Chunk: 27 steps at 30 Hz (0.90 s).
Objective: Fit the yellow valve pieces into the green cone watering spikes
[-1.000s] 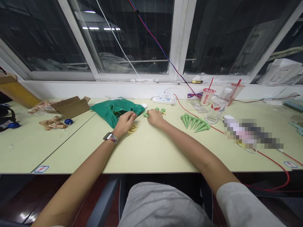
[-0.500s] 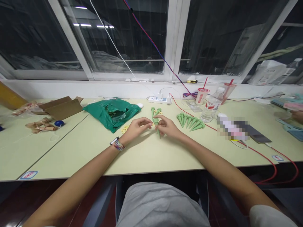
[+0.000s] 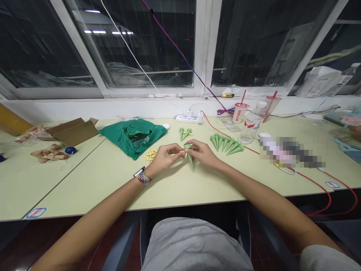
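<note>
My right hand (image 3: 201, 152) grips a green plant-watering spike (image 3: 191, 160), its pointed end down and its wide head up between thumb and fingers. Against the spike's side, my left hand (image 3: 166, 156) pinches a small yellow piece (image 3: 182, 151), mostly covered by the fingertips. Left of that hand lies a pile of small yellow pieces (image 3: 150, 154). Beyond the hands are two more green spikes (image 3: 184, 134) with yellow pieces on or beside them. A row of several green spikes (image 3: 225, 143) lies to the right of my right hand.
A torn green plastic bag (image 3: 118, 135) lies at the back left, near an open cardboard box (image 3: 75, 131) and wooden toys with a blue ball (image 3: 70, 150). A power strip (image 3: 189, 119), water bottle (image 3: 252, 124), drink cup (image 3: 240, 113) and red cable (image 3: 313, 184) are further right.
My hands have shifted slightly down, still together around the spike. The left hand's pinch now sits closer against the spike's side, and more of the yellow pile shows. The camera view has shifted slightly.
</note>
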Each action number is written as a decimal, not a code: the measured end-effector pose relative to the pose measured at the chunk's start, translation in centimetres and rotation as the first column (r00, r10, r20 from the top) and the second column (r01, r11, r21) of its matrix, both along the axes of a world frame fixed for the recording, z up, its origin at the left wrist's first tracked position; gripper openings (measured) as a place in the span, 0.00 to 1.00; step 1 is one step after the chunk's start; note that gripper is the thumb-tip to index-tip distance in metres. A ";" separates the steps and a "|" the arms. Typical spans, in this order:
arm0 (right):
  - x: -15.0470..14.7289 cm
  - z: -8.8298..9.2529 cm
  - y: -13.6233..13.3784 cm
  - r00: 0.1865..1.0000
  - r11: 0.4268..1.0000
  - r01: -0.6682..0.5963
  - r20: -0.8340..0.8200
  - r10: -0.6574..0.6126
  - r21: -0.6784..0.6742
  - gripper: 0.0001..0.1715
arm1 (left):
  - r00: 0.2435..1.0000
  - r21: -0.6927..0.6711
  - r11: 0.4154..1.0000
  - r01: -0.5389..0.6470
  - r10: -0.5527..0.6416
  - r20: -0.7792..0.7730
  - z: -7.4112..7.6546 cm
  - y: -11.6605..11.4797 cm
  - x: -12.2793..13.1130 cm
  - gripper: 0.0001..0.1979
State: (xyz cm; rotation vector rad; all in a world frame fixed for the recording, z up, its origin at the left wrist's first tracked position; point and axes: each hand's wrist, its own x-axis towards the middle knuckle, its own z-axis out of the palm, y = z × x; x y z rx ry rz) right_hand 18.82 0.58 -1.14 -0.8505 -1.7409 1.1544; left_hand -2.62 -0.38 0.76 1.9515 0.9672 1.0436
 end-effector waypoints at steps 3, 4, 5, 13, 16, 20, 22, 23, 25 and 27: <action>-0.3 0.8 -1.0 0.999 0.999 0.032 -0.008 -0.032 0.014 0.24 | 1.000 -0.006 1.000 0.015 -0.015 0.028 0.4 -0.3 0.7 0.16; -0.2 1.1 -1.2 0.999 0.998 0.044 -0.004 -0.044 0.033 0.24 | 0.998 -0.033 0.999 0.036 -0.034 0.049 0.6 -0.3 0.8 0.16; 0.1 1.5 -1.3 0.997 0.995 0.072 -0.008 -0.072 0.062 0.24 | 0.996 -0.064 0.997 0.049 -0.044 0.084 0.7 -0.2 0.7 0.17; 11.8 4.2 -1.9 0.861 0.863 0.504 -0.082 -0.502 0.003 0.27 | 0.903 -0.010 0.932 -0.364 0.355 0.240 3.2 2.0 -6.9 0.17; 15.0 3.5 -3.7 0.862 0.867 0.497 0.103 -0.497 0.029 0.24 | 0.910 0.055 0.910 -0.411 0.413 -0.035 3.3 3.6 -9.1 0.17; 16.7 1.4 -5.1 0.826 0.867 0.498 0.286 -0.485 0.030 0.21 | 0.869 0.116 0.926 -0.360 0.378 -0.320 1.6 5.7 -10.0 0.21; 17.4 0.5 -4.9 0.773 0.830 0.556 0.346 -0.532 0.034 0.22 | 0.840 0.158 0.923 -0.351 0.385 -0.383 0.6 6.6 -10.3 0.21; 17.9 0.2 -4.6 0.736 0.803 0.594 0.373 -0.565 0.046 0.24 | 0.826 0.180 0.922 -0.343 0.387 -0.410 0.2 6.9 -10.5 0.21; 18.8 -0.2 -4.1 0.655 0.746 0.661 0.428 -0.622 0.073 0.28 | 0.800 0.213 0.923 -0.320 0.384 -0.461 -0.5 7.2 -10.8 0.21; 19.7 -0.2 -3.6 0.587 0.700 0.709 0.479 -0.653 0.086 0.28 | 0.779 0.235 0.926 -0.295 0.376 -0.502 -0.8 7.4 -11.1 0.20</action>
